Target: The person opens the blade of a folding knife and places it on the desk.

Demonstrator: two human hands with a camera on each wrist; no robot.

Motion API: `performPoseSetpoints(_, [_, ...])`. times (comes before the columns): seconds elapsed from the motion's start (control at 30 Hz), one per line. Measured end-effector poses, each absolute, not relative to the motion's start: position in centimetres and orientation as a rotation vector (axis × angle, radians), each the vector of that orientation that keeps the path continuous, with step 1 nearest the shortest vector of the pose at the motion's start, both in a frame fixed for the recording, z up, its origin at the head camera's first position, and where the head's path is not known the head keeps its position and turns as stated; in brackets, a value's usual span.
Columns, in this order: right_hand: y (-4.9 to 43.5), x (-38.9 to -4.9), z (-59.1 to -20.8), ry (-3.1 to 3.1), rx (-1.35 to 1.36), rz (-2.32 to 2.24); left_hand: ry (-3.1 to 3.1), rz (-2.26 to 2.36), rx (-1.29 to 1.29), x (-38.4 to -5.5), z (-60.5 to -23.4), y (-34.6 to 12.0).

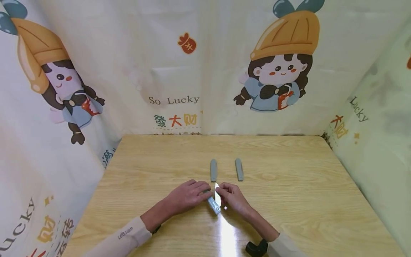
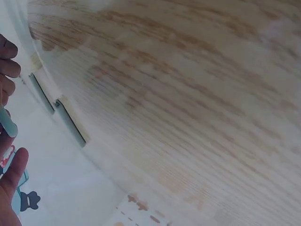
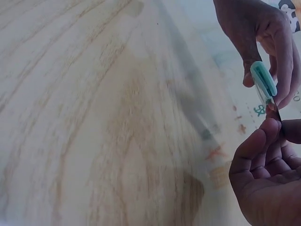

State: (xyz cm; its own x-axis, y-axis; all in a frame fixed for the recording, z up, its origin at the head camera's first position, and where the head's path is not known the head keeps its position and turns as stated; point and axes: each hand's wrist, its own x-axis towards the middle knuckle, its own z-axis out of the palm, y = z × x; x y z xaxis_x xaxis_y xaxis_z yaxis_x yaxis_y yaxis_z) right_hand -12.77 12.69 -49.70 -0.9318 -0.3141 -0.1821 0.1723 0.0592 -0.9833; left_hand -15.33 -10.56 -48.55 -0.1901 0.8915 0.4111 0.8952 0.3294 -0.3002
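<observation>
A small folding knife [image 1: 213, 205] with a pale blue-green handle stands partly unfolded between the two hands, its shiny blade [image 1: 217, 199] at an angle to the handle. My left hand [image 1: 189, 195] grips the handle from the left. On the right, my right hand [image 1: 235, 198] pinches the blade between thumb and fingers. The right wrist view shows the handle [image 3: 263, 77] in the left fingers, while the right fingertips cover much of the blade. Only the handle's end [image 2: 9, 125] shows at the left wrist view's edge.
Two folded grey-green knives lie farther back on the wooden table [image 1: 289, 167]: the left one [image 1: 213, 170] just beyond the hands, the right one [image 1: 239, 169] beside it. A printed curtain [image 1: 218, 78] encloses the table's back and sides. Bright glare lies on the table near the front.
</observation>
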Motion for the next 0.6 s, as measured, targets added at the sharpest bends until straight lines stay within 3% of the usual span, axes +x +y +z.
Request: performPoseSetpoints(0.6, [14.0, -12.3, -49.2, 2.020, -0.189, -1.868, -2.112, 0.030, -1.602, -15.3, -48.0, -11.1])
